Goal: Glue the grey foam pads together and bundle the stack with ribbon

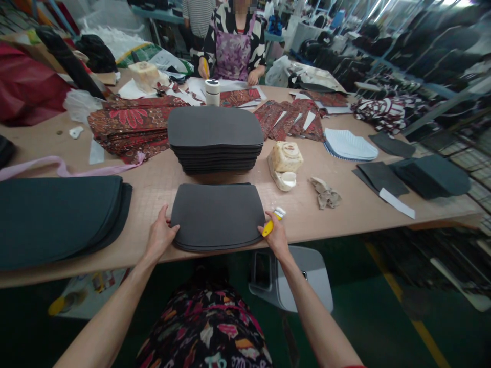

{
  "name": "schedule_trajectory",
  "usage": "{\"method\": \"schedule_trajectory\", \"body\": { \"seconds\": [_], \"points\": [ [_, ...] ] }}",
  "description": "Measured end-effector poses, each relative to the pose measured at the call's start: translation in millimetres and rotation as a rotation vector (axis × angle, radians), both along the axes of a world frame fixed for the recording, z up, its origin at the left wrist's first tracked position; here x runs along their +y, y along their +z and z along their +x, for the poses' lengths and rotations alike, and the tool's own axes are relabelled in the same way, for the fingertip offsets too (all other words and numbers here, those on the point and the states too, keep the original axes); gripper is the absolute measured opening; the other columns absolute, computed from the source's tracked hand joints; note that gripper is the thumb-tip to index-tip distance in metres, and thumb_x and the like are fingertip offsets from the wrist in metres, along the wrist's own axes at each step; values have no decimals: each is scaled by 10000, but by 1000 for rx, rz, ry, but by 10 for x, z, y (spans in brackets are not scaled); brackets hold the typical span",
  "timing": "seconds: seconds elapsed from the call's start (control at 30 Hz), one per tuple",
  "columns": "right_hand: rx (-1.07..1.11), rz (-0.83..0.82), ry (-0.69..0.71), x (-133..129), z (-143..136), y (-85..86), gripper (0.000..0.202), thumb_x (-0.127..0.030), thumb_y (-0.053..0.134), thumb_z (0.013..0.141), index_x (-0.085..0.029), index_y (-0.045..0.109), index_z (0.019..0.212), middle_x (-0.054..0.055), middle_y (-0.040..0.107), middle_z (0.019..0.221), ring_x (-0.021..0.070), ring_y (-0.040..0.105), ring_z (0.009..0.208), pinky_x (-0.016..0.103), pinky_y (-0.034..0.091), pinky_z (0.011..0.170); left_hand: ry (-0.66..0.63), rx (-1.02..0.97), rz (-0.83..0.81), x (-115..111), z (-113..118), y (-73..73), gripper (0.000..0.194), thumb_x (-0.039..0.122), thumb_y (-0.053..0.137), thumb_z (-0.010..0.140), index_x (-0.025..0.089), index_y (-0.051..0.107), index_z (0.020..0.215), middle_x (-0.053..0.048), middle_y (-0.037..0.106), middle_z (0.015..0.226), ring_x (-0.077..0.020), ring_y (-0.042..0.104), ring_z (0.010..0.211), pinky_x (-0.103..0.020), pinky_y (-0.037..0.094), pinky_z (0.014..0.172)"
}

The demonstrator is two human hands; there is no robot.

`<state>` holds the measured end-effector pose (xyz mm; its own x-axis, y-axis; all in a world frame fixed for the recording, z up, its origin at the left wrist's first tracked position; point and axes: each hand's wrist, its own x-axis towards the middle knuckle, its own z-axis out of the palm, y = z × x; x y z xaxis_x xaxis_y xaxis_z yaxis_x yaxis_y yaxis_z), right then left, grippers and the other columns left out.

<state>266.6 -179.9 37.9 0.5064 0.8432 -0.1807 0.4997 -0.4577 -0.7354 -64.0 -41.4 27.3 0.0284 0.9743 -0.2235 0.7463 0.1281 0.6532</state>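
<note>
— What's closest to the person?

— A small pile of dark grey foam pads [217,215], flat and matte, with rounded corners and a curved near edge, lying at the front edge of the tabletop [153,179]. The left hand [160,236] rests on the pile's left corner, its grip spread loose, thumb on top and fingers at the edge. The right hand [276,239] touches the right corner, its grip closed around a yellow tool [268,228] with a pale tip; what kind of tool, I cannot tell.

— And beside that?

— To the left, a broad stack of dark half-round sheets [57,217]. To the right, a crumpled beige scrap [326,192] and a cream-coloured block [286,162] with a rough, worn surface.

— Farther back?

— A taller stack of the same grey pads [215,137], edges neatly lined up. Behind it lie red patterned fabric pieces [130,125], fanned flat, and a white roll [212,92] standing upright. Across the tabletop, another person [233,43] in a purple apron works on paper.
</note>
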Motion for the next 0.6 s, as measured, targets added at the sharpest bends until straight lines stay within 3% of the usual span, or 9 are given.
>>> {"method": "schedule_trajectory", "body": {
  "seconds": [0.6],
  "points": [
    [36,19,13,-14,20,2,577,-314,577,681,-187,464,1233,-30,512,690,129,502,602,255,415,597,2,53,-30,27,34,30,803,237,650,663,140,305,1383,-14,558,813,-172,582,704,-272,480,698]
  ]
}}
